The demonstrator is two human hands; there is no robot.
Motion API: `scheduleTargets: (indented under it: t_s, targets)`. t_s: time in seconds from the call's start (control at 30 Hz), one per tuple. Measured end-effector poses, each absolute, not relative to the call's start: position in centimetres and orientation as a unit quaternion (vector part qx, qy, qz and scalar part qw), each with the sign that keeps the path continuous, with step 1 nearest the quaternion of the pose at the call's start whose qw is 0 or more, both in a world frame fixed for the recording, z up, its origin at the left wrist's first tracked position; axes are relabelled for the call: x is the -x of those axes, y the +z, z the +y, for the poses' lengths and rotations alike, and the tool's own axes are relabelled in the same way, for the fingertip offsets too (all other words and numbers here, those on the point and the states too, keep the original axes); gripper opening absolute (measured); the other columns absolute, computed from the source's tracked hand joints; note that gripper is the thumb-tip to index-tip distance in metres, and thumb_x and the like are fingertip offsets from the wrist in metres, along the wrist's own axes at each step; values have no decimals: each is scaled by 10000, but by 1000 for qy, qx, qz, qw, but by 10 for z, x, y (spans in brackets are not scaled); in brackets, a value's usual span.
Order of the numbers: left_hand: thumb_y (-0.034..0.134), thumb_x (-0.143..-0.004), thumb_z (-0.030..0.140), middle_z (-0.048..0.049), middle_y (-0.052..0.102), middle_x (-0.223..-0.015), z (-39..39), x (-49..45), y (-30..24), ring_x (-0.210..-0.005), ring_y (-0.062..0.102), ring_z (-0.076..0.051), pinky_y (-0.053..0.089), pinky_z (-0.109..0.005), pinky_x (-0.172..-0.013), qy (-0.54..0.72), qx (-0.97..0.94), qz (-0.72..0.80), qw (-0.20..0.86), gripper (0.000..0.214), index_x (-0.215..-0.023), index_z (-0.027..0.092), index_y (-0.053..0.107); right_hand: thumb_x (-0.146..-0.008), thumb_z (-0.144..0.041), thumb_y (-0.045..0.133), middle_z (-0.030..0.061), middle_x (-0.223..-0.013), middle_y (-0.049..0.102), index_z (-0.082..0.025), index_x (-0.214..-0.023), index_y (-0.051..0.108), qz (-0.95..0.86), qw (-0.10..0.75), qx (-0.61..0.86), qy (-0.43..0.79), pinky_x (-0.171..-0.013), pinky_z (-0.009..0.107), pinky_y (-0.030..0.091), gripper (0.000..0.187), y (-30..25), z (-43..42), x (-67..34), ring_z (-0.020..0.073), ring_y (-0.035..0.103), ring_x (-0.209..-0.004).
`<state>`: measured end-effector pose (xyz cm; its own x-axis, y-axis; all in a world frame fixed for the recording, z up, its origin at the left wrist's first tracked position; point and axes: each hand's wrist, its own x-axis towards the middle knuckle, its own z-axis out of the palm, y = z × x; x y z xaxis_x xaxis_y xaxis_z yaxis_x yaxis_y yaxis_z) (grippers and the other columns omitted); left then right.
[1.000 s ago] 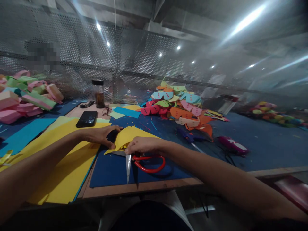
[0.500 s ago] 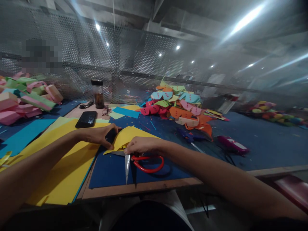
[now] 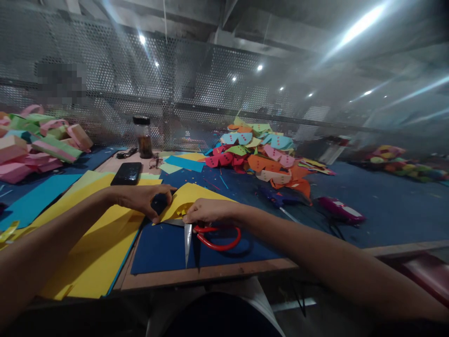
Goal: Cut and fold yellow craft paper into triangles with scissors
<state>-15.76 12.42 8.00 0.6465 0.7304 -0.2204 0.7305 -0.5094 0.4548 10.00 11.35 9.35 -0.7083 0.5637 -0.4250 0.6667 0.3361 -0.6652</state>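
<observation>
A folded piece of yellow paper (image 3: 196,193) stands partly raised on the dark blue mat (image 3: 157,252). Around its left end curve the thumb and fingers of my left hand (image 3: 142,200), its tips against the paper's edges. My right hand (image 3: 208,211) is closed at the paper's front edge, gripping red-handled scissors (image 3: 220,241) near the pivot. The scissors' blades are apart: one points down toward the mat's front, the other runs left along the paper's lower edge. Part of the handles is hidden under my right hand.
Large yellow sheets (image 3: 101,252) lie at left, with a black phone (image 3: 126,173) and a lidded jar (image 3: 143,138) behind. Cut paper shapes (image 3: 259,152) are heaped at the back. A glue gun (image 3: 280,197) and a magenta device (image 3: 340,210) sit at right.
Both hands stay in nearly the same place. My left fingers have shifted slightly on the paper's left end, and the scissors have moved a little to the right with my right hand.
</observation>
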Motion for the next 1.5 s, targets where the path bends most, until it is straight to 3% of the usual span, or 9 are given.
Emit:
scheduleTargets:
  t_s: [0.2,0.37,0.63,0.83,1.03,1.13,1.3,1.5]
  targets:
    - [845,-670,522,-123,386,-1601,122,155,82,-1513,270,-364,282,-467,-1213,6,-870,419,260,593,-1118,228,590,-896,-323,577,-53,-559,415,-171,-609,481,815,53,-377,-436,-516,229,287,339,93,113,-102,79,364,-530]
    - [849,-660,509,-124,289,-1654,123,159,83,-1493,306,-383,324,-469,-1190,-3,-871,411,269,634,-1167,236,584,-879,-285,577,-73,-514,365,-177,-582,455,792,55,-386,-469,-500,217,293,338,95,112,-97,74,348,-501]
    - [845,-652,502,-155,279,-1652,122,160,82,-1419,418,-395,394,-478,-1137,-1,-867,416,274,635,-1154,224,574,-861,-291,600,-67,-508,395,-169,-572,491,792,48,-384,-473,-516,224,310,332,93,114,-95,84,375,-511]
    - [844,-652,533,-162,254,-1661,123,160,81,-1473,333,-391,352,-472,-1162,-6,-866,419,273,655,-1153,214,569,-872,-301,584,-62,-518,410,-166,-592,505,801,55,-372,-467,-496,212,307,320,89,117,-95,78,382,-508]
    - [728,-773,591,-126,423,-1573,124,161,83,-1445,380,-357,393,-440,-1130,-4,-870,417,264,540,-1153,231,596,-873,-314,575,-59,-539,419,-167,-603,497,807,57,-372,-455,-522,227,309,317,93,113,-96,83,386,-527]
    - [664,-811,633,-141,377,-1603,126,159,80,-1426,399,-359,384,-465,-1129,18,-860,442,253,514,-1104,216,594,-868,-329,580,-57,-541,418,-170,-606,492,805,58,-377,-454,-523,239,287,319,96,110,-97,86,368,-529]
    - [718,-736,678,-189,265,-1648,129,155,70,-1420,398,-372,390,-466,-1119,34,-843,477,244,654,-1138,194,540,-878,-357,566,-58,-535,401,-174,-605,474,815,61,-375,-437,-508,240,261,341,99,108,-97,83,348,-524]
    - [740,-703,700,-173,285,-1641,130,156,65,-1442,377,-373,355,-490,-1152,40,-848,472,237,705,-1165,212,529,-865,-346,573,-51,-545,431,-166,-623,502,811,65,-390,-432,-507,232,281,310,99,108,-95,79,369,-522]
